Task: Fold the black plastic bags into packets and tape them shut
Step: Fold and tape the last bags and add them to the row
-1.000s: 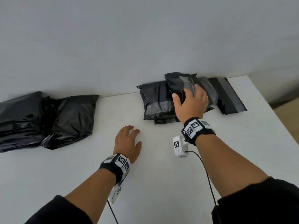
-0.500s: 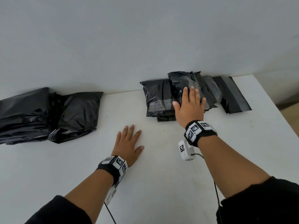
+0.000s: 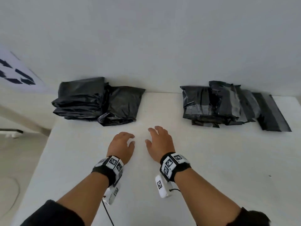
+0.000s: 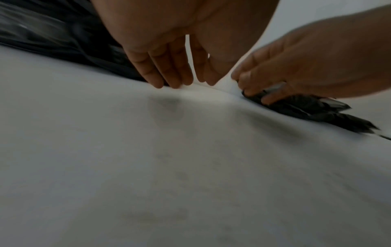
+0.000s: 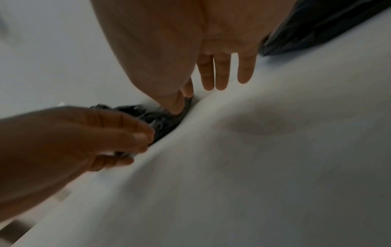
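Note:
A stack of unfolded black plastic bags (image 3: pixel 97 101) lies at the table's back left, against the wall. At the back right is a pile of folded, taped black packets (image 3: pixel 228 105). My left hand (image 3: pixel 123 142) and right hand (image 3: pixel 158 139) hover side by side over the bare middle of the white table (image 3: pixel 211 160), between the two piles and nearer to me. Both hold nothing, with fingers loosely bent. The left wrist view shows my left fingers (image 4: pixel 169 70) pointing down at the table, with the right hand (image 4: pixel 296 66) beside them. The right wrist view shows the right fingers (image 5: pixel 222 71) relaxed.
The table meets a plain white wall (image 3: pixel 146 46) at the back. Its left edge (image 3: pixel 42 157) drops to the floor. A white sheet with black marks (image 3: pixel 16 74) shows at the far left.
My right hand has let go of the packet pile and drawn back left to the table's middle, beside the left hand. The view has swung left.

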### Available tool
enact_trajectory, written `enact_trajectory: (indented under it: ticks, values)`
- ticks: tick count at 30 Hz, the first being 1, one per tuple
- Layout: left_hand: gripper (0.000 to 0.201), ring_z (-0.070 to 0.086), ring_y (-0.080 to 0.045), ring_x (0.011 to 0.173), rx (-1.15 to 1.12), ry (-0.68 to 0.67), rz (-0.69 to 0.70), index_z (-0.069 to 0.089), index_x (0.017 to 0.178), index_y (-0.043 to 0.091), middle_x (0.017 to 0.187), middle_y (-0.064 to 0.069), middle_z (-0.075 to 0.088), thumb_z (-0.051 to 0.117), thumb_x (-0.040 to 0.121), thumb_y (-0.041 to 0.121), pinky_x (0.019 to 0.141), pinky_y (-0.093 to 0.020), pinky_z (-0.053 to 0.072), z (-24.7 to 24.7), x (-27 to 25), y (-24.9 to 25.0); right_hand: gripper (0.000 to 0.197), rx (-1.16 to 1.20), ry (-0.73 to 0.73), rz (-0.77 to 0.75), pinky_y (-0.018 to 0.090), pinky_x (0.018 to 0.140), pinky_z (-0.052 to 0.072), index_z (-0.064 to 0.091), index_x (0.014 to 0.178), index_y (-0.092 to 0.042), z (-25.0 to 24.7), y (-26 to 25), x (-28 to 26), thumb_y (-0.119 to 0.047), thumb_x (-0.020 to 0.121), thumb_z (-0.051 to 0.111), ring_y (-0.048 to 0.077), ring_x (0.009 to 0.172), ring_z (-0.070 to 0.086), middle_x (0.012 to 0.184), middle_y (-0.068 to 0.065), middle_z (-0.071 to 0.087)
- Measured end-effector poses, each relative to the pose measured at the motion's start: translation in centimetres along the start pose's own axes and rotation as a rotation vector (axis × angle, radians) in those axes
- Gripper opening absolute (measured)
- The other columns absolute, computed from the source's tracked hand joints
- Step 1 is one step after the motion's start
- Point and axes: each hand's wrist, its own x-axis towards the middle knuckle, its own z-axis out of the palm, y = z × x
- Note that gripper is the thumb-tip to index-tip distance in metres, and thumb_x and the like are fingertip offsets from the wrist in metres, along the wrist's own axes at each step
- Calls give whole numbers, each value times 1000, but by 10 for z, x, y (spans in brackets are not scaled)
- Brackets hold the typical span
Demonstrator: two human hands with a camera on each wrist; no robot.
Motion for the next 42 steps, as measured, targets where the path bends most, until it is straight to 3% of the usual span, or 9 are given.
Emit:
enact_trajectory:
  ticks: [6, 9, 12, 17, 26, 32, 35, 39, 42]
  values:
    - [43, 53, -33, 106, 189, 241, 155, 65, 116, 10, 117, -10, 59, 70, 74, 1, 93, -44, 49, -59, 21, -47, 66, -212, -211, 18, 53, 120, 10, 23, 153, -24, 43, -59, -4, -46, 96, 47, 30, 150, 2, 163, 11, 7]
    - [57, 48, -37, 119, 362, 193, 335, 59, 127, 5, 130, -17, 54, 62, 72, -8, 101, -45, 45, -70, 51, -48, 66, -219, -221, 40, 54, 120, 5, 21, 154, -24, 50, -62, -5, -47, 96, 44, 29, 151, -4, 164, 11, 1]
    - [62, 38, -36, 134, 454, 70, 319, 44, 142, 7, 142, -17, 46, 52, 82, -7, 110, -45, 37, -73, 75, -39, 64, -208, -217, 5, 50, 122, 3, 22, 154, -26, 51, -54, -6, -48, 98, 42, 26, 152, -4, 165, 8, 0]
    - [43, 46, -31, 115, 521, -122, 185, 56, 126, 14, 112, -10, 58, 47, 86, 1, 97, -43, 44, -70, 85, -35, 59, -135, -222, -40, 39, 123, 4, 28, 153, -22, 39, -38, -19, -40, 100, 45, 20, 152, 3, 165, 4, 7]
    - [42, 59, -32, 83, 110, 38, 445, 75, 92, 11, 81, -10, 61, 70, 61, -17, 75, -39, 57, -33, 13, -55, 38, 139, 138, 148, 36, 100, 44, 55, 136, -20, 28, -37, -52, -24, 98, 50, 23, 121, 51, 130, 3, 59]
    - [35, 50, -19, 90, 14, -36, 662, 73, 83, 15, 87, -4, 62, 72, 63, -14, 76, -25, 46, -26, -34, -64, 27, 75, 504, -36, 40, 80, 51, 70, 109, -16, 25, -41, -67, -7, 85, 60, 28, 97, 55, 105, 4, 64]
    - [37, 50, -18, 90, -4, -117, 715, 70, 79, 16, 89, -3, 62, 69, 62, -17, 70, -28, 51, -29, -47, -68, 41, -50, 418, -112, 43, 90, 48, 69, 117, -18, 23, -39, -73, -3, 79, 62, 29, 114, 52, 123, 7, 60]
    - [37, 51, -18, 89, 15, -92, 709, 66, 75, 17, 89, -2, 61, 67, 62, -17, 67, -29, 51, -42, -54, -73, 54, -180, 60, -135, 53, 115, 27, 60, 133, -27, 23, -32, -86, -22, 79, 55, 35, 139, 35, 150, 10, 44]
    - [34, 53, -20, 93, 4, 79, 544, 66, 74, 16, 94, -2, 61, 69, 64, -16, 65, -32, 53, -55, -59, -77, 52, -209, -31, -113, 53, 101, 41, 59, 133, -30, 26, -30, -94, -31, 81, 55, 35, 131, 43, 144, 8, 49]
